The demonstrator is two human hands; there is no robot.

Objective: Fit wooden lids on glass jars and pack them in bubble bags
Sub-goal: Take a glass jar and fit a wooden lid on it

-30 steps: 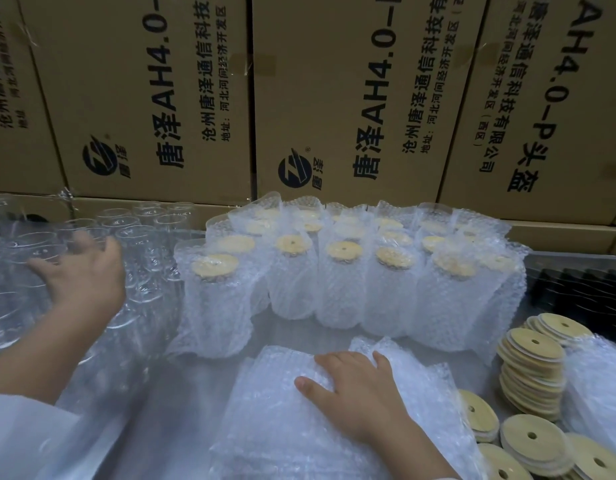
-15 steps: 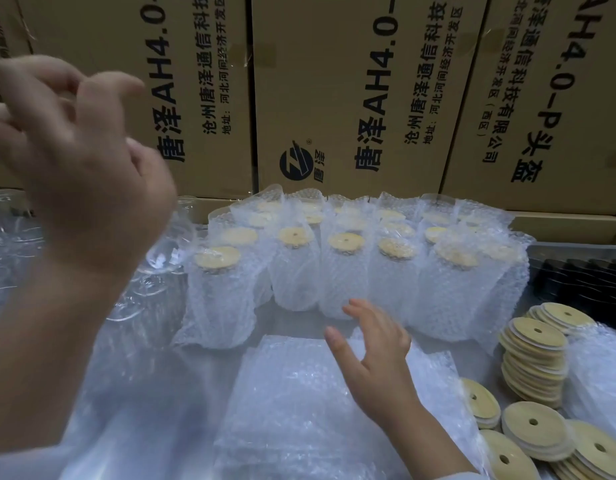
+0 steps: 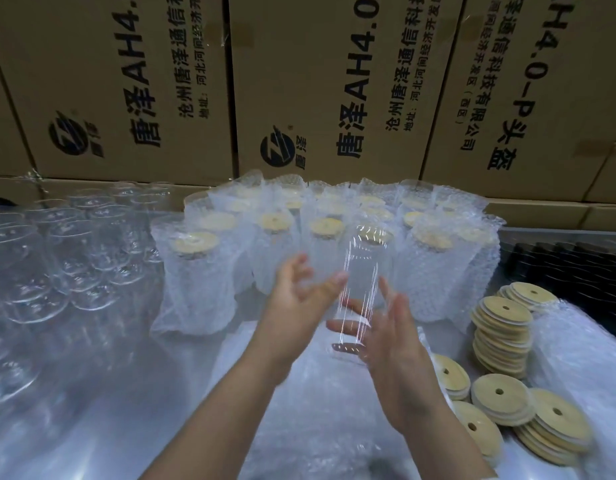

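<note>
Head view: straight-fingered left hand (image 3: 298, 294) and right hand (image 3: 395, 348) carry jar (image 3: 363, 271) before "AH4.0" cartons (image 3: 320, 39).

Clear glass jar (image 3: 363, 285) tilted midair, blurred, above bubble bags (image 3: 317, 417).

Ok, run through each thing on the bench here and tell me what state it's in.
glass jar: no lid, in the air between both hands
left hand: fingers fairly straight, touches the jar
right hand: fingers straight, touches the jar
packed jars: lidded, bagged, upright
bare jars: unlidded, unbagged
wooden lids: loose, stacked
bubble bags: empty, flat pile
cardboard boxes: closed, stacked
</note>
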